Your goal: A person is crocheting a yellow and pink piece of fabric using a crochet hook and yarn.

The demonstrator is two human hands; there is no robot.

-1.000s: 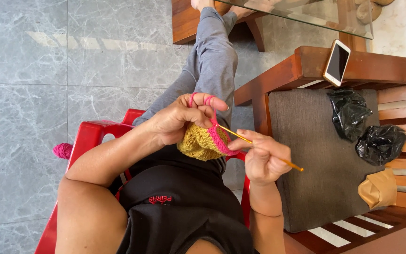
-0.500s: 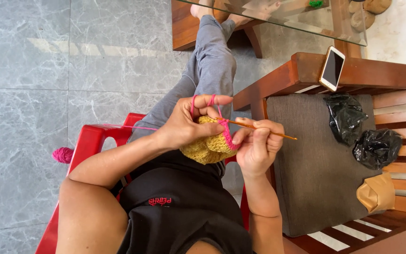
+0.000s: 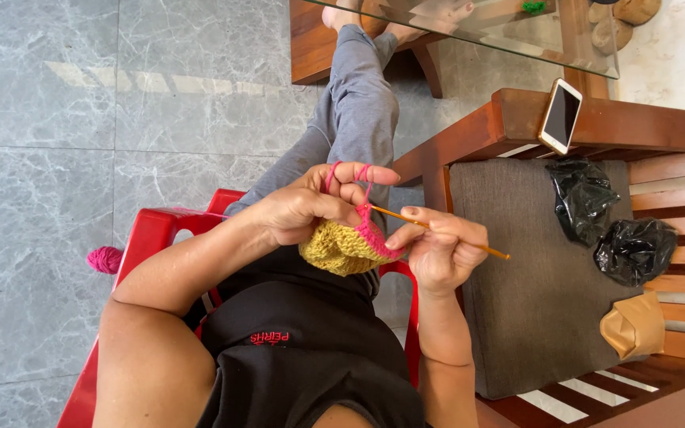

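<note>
My left hand [image 3: 311, 208] grips a yellow crocheted piece [image 3: 334, 247] with a pink edge, and pink yarn [image 3: 362, 178] loops over its raised fingers. My right hand [image 3: 438, 250] pinches an orange crochet hook [image 3: 485, 248] whose tip sits in the pink edge of the piece. Both hands hover over my lap. I sit on a red plastic chair [image 3: 148, 238] with my grey-trousered legs [image 3: 358, 111] stretched out.
A pink yarn ball [image 3: 105, 259] lies on the grey marble floor beside the chair. A wooden seat with a brown cushion [image 3: 533, 277] holds two black bags [image 3: 636, 250] and a tan pouch [image 3: 632, 326]. A phone [image 3: 560, 116] rests on its armrest. A glass table [image 3: 517, 28] stands by my feet.
My right hand has moved in toward the left hand, bringing the hook tip into the pink edge. The left hand's fingers have shifted slightly with the yarn.
</note>
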